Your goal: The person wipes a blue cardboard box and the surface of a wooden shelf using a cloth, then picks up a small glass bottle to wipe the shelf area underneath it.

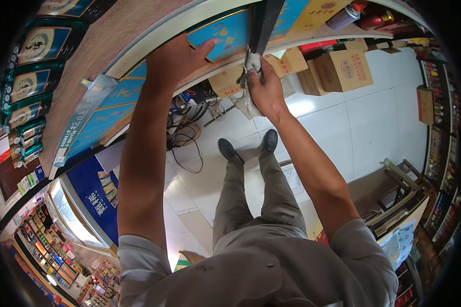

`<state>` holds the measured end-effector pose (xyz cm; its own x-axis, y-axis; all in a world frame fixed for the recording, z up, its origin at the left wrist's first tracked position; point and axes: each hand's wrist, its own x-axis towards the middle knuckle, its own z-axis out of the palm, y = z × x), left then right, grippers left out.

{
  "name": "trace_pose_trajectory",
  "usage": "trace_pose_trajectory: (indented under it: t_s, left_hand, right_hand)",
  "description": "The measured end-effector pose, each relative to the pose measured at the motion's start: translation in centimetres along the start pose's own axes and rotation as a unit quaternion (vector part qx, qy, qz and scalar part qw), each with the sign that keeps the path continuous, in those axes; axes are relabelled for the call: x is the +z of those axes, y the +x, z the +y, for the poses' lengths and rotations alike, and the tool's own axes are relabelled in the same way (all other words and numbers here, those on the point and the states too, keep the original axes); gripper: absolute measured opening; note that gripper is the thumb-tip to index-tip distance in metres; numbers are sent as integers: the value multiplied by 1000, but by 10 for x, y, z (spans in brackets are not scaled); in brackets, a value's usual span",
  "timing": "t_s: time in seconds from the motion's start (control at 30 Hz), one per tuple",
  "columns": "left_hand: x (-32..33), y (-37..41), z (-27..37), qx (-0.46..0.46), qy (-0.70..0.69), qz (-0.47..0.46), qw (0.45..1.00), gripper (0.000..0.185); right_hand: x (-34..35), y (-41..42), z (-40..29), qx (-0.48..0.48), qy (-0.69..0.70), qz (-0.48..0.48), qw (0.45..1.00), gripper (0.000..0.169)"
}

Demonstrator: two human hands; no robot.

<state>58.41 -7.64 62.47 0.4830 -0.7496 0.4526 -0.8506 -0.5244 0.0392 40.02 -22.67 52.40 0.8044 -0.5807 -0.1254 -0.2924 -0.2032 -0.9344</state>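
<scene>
My right hand point(267, 90) grips a crumpled grey cloth point(253, 61), part of which hangs below the fingers. The cloth meets the lower part of a dark upright shelf post point(267, 27). My left hand point(173, 57) reaches in under the edge of the upper shelf point(138, 48), its thumb stretched across the front of a blue box with gold writing point(224, 36). The other fingers are hidden behind that edge. More blue boxes point(111, 98) stand in the row to the left, behind a clear label strip point(80, 119).
Green glass bottles point(34, 46) line the upper shelf. Tangled cables point(186, 132) and cardboard cartons point(344, 71) lie low by the shelving. A spray can point(344, 17) stands on the right shelf. Wooden stools point(403, 176) are at the right, a blue-sided counter point(88, 184) at the left.
</scene>
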Motion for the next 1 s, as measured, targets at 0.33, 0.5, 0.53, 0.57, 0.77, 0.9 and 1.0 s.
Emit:
trace_pose_trajectory:
  t_s: [0.33, 0.5, 0.53, 0.57, 0.77, 0.9, 1.0]
  left_hand:
    - [12, 48, -22, 10, -53, -104, 993, 58]
    - [1, 57, -17, -73, -64, -191, 977, 59]
    - [-2, 58, -15, -95, -66, -210, 971, 59]
    - [-5, 59, -13, -114, -66, -226, 965, 59]
    - [-9, 54, 11, -89, -34, -233, 968, 59]
    - [-5, 38, 13, 47, -5, -90, 995, 63]
    - [-4, 32, 18, 74, -36, -33, 996, 73]
  right_hand:
    - [-21, -42, 39, 78, 54, -43, 995, 46]
    - [-25, -53, 44, 92, 65, -61, 992, 44]
    - [-25, -53, 45, 96, 70, -63, 991, 43]
    - [-23, -53, 46, 101, 76, -66, 990, 43]
    - [-24, -45, 23, 159, 118, -79, 977, 42]
    - [-15, -37, 37, 101, 79, -66, 990, 46]
    - [-21, -35, 29, 108, 69, -52, 990, 46]
